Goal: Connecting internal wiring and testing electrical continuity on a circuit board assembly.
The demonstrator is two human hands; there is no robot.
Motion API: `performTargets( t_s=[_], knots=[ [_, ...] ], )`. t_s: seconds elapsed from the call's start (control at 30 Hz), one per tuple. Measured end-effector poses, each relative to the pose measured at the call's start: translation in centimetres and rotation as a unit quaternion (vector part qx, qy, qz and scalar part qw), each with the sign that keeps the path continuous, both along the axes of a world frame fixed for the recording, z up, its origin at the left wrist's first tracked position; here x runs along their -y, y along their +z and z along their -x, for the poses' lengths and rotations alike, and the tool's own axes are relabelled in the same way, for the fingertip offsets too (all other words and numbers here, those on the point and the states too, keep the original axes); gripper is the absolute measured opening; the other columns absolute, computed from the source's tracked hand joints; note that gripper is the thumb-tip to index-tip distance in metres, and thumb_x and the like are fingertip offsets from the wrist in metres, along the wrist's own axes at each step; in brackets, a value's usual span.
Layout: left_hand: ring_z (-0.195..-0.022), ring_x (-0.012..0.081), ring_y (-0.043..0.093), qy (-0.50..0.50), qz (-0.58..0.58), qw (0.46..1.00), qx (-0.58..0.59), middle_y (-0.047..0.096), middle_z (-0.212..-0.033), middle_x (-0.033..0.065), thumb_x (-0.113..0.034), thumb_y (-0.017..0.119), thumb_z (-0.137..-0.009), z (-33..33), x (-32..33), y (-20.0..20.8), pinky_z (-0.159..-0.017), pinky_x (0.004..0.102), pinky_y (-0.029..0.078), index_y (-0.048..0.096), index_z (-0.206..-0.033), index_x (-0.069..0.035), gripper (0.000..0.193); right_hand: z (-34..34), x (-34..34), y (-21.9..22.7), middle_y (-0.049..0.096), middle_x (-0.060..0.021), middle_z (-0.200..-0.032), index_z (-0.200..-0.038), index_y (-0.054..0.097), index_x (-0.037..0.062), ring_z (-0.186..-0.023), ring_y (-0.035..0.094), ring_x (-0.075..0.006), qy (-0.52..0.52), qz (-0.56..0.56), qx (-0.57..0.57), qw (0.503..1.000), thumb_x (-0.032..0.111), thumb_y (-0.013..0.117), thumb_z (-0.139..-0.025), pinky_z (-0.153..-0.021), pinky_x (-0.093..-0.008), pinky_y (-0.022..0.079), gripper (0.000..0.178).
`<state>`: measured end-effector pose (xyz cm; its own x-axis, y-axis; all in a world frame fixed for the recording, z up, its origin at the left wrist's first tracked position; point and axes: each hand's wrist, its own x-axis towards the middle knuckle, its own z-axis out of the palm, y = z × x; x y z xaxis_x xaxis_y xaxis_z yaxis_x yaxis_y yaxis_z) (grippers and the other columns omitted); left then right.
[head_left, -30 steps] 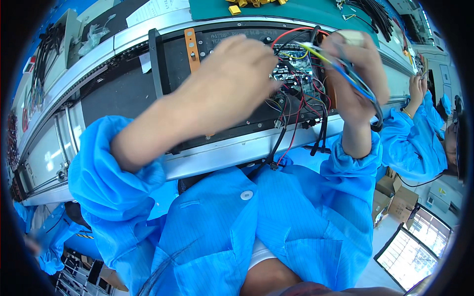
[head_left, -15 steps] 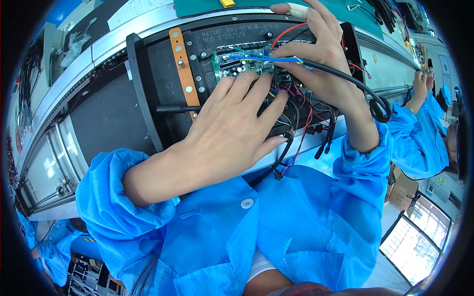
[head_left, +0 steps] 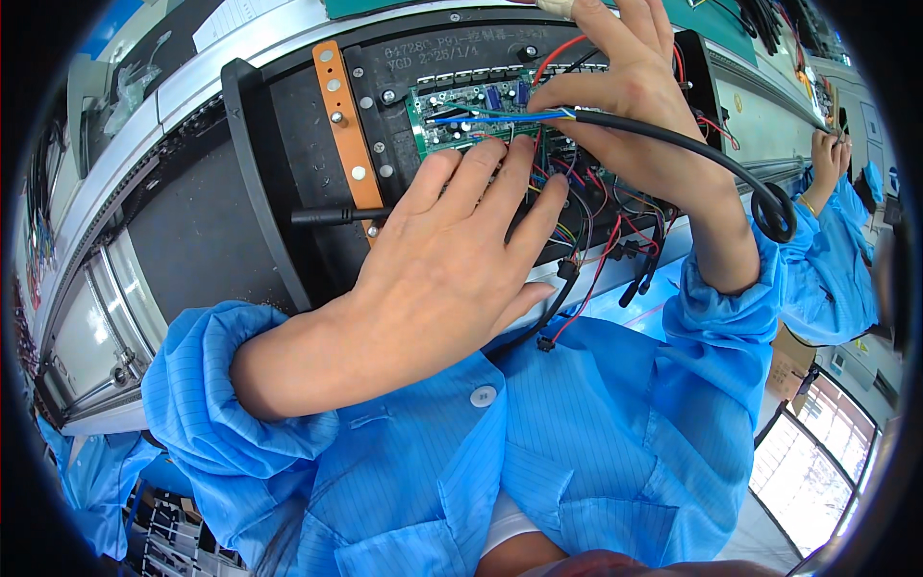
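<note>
A green circuit board (head_left: 466, 108) lies in a black fixture (head_left: 452, 46) in front of me. My left hand (head_left: 433, 236) rests palm down over the board's near edge, fingers spread, with its fingertips on or just above the components. My right hand (head_left: 639, 120) pinches a black cable (head_left: 663, 137) near its stripped end. Thin blue, green and black wires (head_left: 490, 117) run from that end leftward above the board. The cable curls into a loop right of my right wrist. A light wrap covers one right fingertip at the top edge.
An orange bar (head_left: 348, 130) crosses the fixture, with a black cable plug (head_left: 322, 217) lying over its lower end. Loose coloured wires and black connectors (head_left: 567, 269) hang at the fixture's near side. Metal rails flank the bench. Another person's hand (head_left: 827, 163) is at the far right.
The view has shifted slightly. My right hand and the cable have moved a little, and the thin wires have swung slightly with their free ends lower. My left hand stays nearly in place.
</note>
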<state>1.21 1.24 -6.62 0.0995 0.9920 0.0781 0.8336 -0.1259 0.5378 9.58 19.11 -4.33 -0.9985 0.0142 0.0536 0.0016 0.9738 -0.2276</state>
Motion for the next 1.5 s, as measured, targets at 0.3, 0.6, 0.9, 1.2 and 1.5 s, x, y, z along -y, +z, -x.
performTargets(
  t_s=[0.3, 0.6, 0.9, 1.2, 1.5],
  knots=[
    [-0.115, 0.0307, 0.038, -0.001, -0.003, 1.000, -0.015, 0.040, -0.125, 0.0183, -0.027, 0.066, -0.068, 0.0, 0.1, -0.2, -0.093, 0.0411, 0.029, 0.044, -0.122, -0.005, 0.062, 0.1, -0.1, -1.0, 0.042, -0.0139, -0.121, -0.072, 0.064, 0.0089, -0.131, 0.014, -0.0395, 0.003, -0.005, -0.003, 1.000, 0.002, 0.062, -0.059, -0.100, -0.0666, 0.003, 0.015],
    [-0.116, 0.0307, 0.037, -0.005, -0.005, 1.000, -0.022, 0.040, -0.124, 0.0177, -0.027, 0.067, -0.067, 0.0, 0.1, -0.5, -0.094, 0.0416, 0.028, 0.044, -0.122, -0.005, 0.063, -0.3, 0.4, -1.5, 0.045, -0.0159, -0.112, -0.072, 0.063, 0.0079, -0.131, 0.017, -0.0382, -0.001, -0.016, -0.005, 1.000, 0.001, 0.061, -0.062, -0.100, -0.0672, 0.002, 0.012],
    [-0.107, 0.0323, 0.042, 0.028, -0.079, 0.996, 0.000, 0.049, -0.110, 0.0214, -0.030, 0.068, -0.069, -0.3, 0.2, -1.2, -0.092, 0.0418, 0.030, 0.052, -0.108, 0.003, 0.053, 0.4, 1.1, 0.2, 0.046, -0.0153, -0.108, -0.072, 0.062, 0.0066, -0.130, 0.020, -0.0375, 0.021, -0.039, 0.026, 0.999, 0.003, 0.059, -0.065, -0.100, -0.0664, 0.000, 0.009],
    [-0.123, 0.0363, 0.031, 0.026, -0.001, 0.999, -0.039, 0.040, -0.124, 0.0166, -0.029, 0.069, -0.071, -0.4, 0.3, -0.8, -0.100, 0.0487, 0.023, 0.043, -0.123, -0.007, 0.062, 1.0, 0.4, -0.9, 0.046, -0.0131, -0.116, -0.064, 0.061, 0.0072, -0.129, 0.021, -0.0362, -0.125, 0.078, 0.247, 0.958, 0.004, 0.059, -0.062, -0.102, -0.0648, 0.000, 0.004],
    [-0.122, 0.0337, 0.034, 0.021, -0.009, 0.999, -0.031, 0.041, -0.125, 0.0162, -0.028, 0.070, -0.069, -0.6, 0.3, -1.3, -0.100, 0.0477, 0.022, 0.043, -0.124, -0.007, 0.065, 1.7, 0.5, -0.6, 0.048, -0.0113, -0.114, -0.061, 0.062, 0.0078, -0.130, 0.022, -0.0335, -0.169, 0.186, 0.295, 0.922, 0.006, 0.058, -0.064, -0.104, -0.0626, 0.000, 0.005]
  ],
)
